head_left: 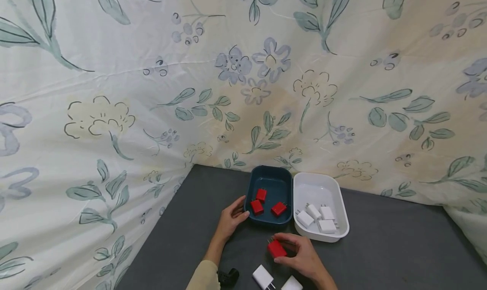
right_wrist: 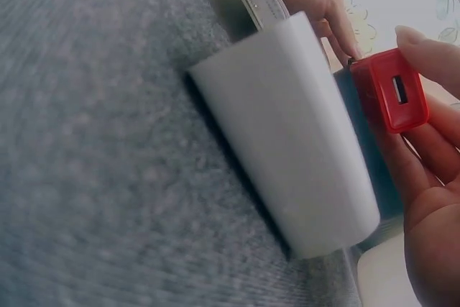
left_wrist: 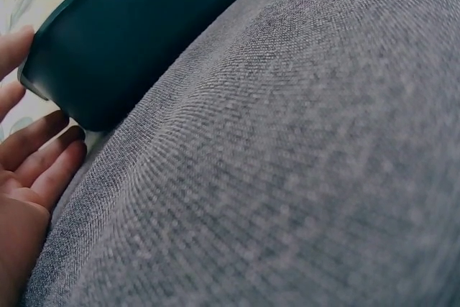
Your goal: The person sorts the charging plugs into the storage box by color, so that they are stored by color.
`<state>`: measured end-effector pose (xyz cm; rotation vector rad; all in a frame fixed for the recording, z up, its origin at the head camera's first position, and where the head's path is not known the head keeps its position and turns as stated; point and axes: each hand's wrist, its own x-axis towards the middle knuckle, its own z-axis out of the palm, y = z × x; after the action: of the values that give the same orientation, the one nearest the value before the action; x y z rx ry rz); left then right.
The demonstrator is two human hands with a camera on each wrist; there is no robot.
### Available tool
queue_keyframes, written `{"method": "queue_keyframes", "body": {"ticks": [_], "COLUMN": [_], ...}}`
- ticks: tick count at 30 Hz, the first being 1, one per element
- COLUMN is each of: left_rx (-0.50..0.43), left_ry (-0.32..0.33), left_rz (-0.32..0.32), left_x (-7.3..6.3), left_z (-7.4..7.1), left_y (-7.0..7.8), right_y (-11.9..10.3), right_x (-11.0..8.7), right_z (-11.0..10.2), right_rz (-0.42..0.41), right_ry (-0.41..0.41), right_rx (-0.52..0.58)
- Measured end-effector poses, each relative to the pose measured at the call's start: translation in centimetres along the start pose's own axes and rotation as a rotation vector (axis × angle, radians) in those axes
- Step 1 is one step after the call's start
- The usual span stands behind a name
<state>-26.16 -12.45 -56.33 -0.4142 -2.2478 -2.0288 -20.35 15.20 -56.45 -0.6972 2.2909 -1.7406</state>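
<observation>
My right hand (head_left: 302, 256) pinches a red USB wall charger (head_left: 277, 248) between thumb and fingers, above the table in front of the bins. The right wrist view shows its USB port facing the camera. My left hand (head_left: 230, 220) touches the left side of a dark teal bin (head_left: 269, 225) near its front corner, with fingers fairly straight. Inside that bin lie three red chargers (head_left: 279, 209). To its right, a white bin (head_left: 344, 216) holds several white chargers (head_left: 326, 226). A white charger (head_left: 262, 276) lies on the table close to the right hand.
Another white charger (head_left: 292, 284) is partly cut off at the bottom edge. Dark grey cloth covers the table (head_left: 388, 243). Behind the bins and on the left hangs a floral curtain (head_left: 243, 91). A black object (head_left: 229, 277) is beside the left sleeve (head_left: 205, 275).
</observation>
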Motion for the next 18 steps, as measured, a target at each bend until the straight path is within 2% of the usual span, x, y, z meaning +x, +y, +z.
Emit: {"method": "queue_keyframes", "body": {"ticks": [7,18], "left_rx": [0.007,0.013], "left_ry": [0.000,-0.002], "left_rz": [-0.016,-0.016], "left_x": [0.00,0.06], "left_z": [-0.03,-0.05], "left_y": [0.05,-0.15], "right_y": [-0.47,-1.01], "right_x": [0.32,0.75], "right_z": [0.10,0.49], "right_rz": [0.054,0.020], "right_ry": [0.023,0.085], "right_rx": [-0.043,-0.042]}}
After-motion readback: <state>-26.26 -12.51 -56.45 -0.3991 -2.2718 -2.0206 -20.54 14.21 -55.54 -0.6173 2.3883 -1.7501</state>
